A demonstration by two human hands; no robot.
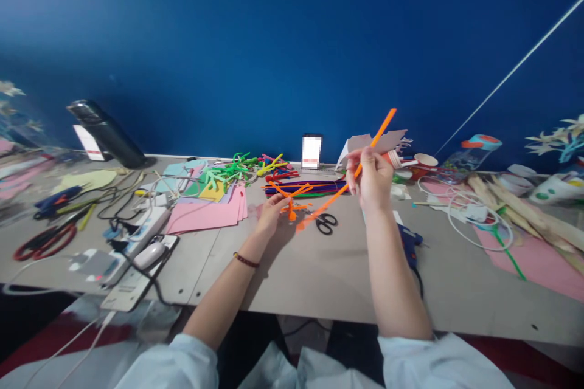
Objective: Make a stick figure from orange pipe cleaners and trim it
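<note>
My right hand (pixel 371 177) is raised above the table and grips a long orange pipe cleaner (pixel 347 173) that slants from upper right down to lower left. Lower down, my left hand (pixel 272 214) pinches a small orange pipe-cleaner figure (pixel 292 208) that rests on the grey table (pixel 319 273). The long stem's lower end lies close to that figure. Black-handled scissors (pixel 325 222) lie just right of the figure. A bundle of coloured pipe cleaners (pixel 303 185) sits behind both hands.
Pink and pastel paper sheets (pixel 207 213) lie to the left, with green and yellow pipe-cleaner shapes (pixel 232 169) behind them. A power strip and cables (pixel 137 234) are at the left, red scissors (pixel 43 242) further out. A blue glue gun (pixel 409 242), a white cord (pixel 474 219) and paper cups (pixel 424 163) sit at the right.
</note>
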